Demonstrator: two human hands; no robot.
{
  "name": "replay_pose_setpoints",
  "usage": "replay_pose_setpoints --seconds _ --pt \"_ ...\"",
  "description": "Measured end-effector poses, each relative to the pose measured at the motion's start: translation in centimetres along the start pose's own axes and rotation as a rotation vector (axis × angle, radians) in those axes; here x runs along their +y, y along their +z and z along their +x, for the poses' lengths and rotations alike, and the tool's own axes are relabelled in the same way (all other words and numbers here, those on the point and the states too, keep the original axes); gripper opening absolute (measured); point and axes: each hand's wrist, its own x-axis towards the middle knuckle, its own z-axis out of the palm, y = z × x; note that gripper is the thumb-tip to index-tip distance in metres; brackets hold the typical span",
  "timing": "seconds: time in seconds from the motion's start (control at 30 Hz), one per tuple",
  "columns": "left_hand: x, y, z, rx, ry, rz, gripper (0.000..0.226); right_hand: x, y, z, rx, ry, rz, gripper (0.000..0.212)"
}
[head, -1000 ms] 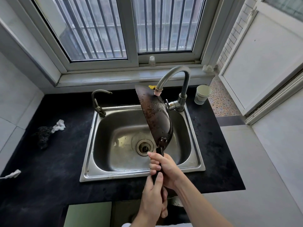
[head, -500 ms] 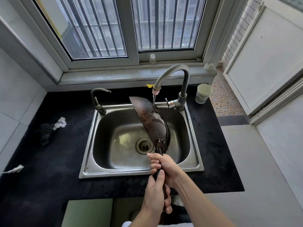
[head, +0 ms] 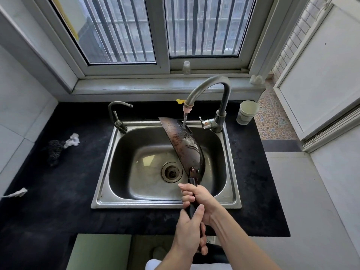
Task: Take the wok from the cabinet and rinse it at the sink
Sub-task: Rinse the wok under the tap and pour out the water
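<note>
Left hand (head: 190, 236) and right hand (head: 200, 201), fingers (head: 185, 191) wrapped round the handle (head: 192, 181), tilt the wok (head: 187, 147) above the sink (head: 103, 184), under the tap (head: 224, 88); slow turning would rinse every side

The person is wearing a white garment (head: 153, 265), showing as a rounded patch at the bottom edge of the view, with dark fabric (head: 218, 254) lying just beside it. The left hand (head: 190, 230), right hand (head: 202, 201) and both forearms (head: 239, 240) are showing uncovered.
</note>
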Motion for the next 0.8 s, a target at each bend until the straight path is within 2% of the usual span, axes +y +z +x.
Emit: replay_pose_setpoints --seconds 0.33,0.8 --pt "-0.5 0.8 0.9 0.017 0.008 0.056 0.019 -0.9 -0.8 -0.2 -0.025 -0.003 -0.056 0.043" --pt "-0.3 1.6 0.5 -0.008 -0.006 0.056 0.021 -0.8 -1.7 0.2 0.015 -0.126 -0.211 0.043"
